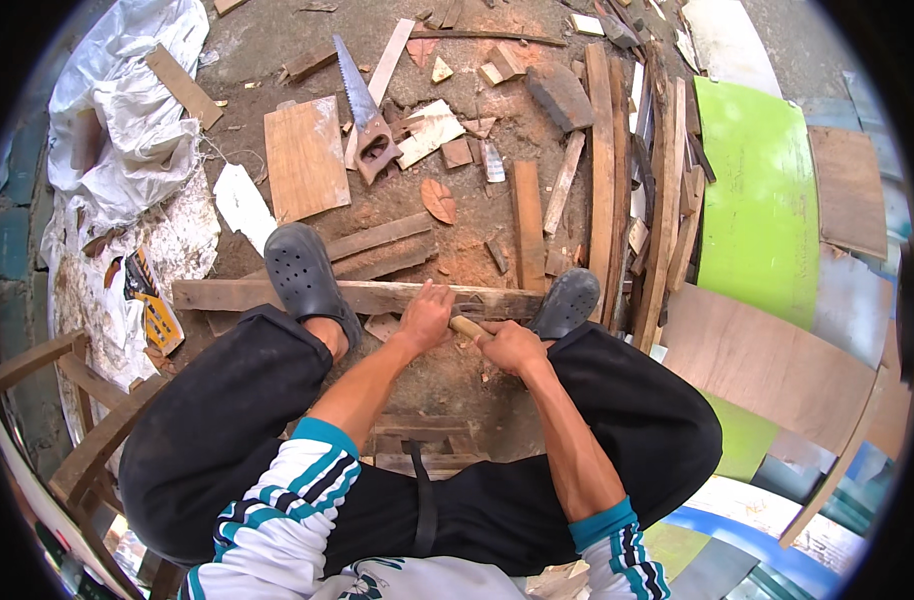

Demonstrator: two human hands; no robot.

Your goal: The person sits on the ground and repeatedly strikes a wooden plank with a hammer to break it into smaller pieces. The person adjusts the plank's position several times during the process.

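Observation:
A long wooden beam (pixel 387 298) lies crosswise before me, with my grey clogs (pixel 302 268) over it at either end. My left hand (pixel 427 316) is closed at the beam's near side, its fingers curled over the top edge; what lies under the palm is hidden. Just to the right and nearer me, my right hand (pixel 512 347) grips a light wooden tool handle (pixel 466 326). One end of that handle points toward the left hand. The tool's working part is hidden, so its kind does not show.
Beyond the beam lie a handsaw (pixel 377 150), a square plywood piece (pixel 305 160), a grey block (pixel 560 97) and scattered offcuts. Long wooden strips (pixel 599 170) run along the right, beside a green panel (pixel 757 190). White sacking (pixel 122 110) and a wooden frame (pixel 107 440) are leftward.

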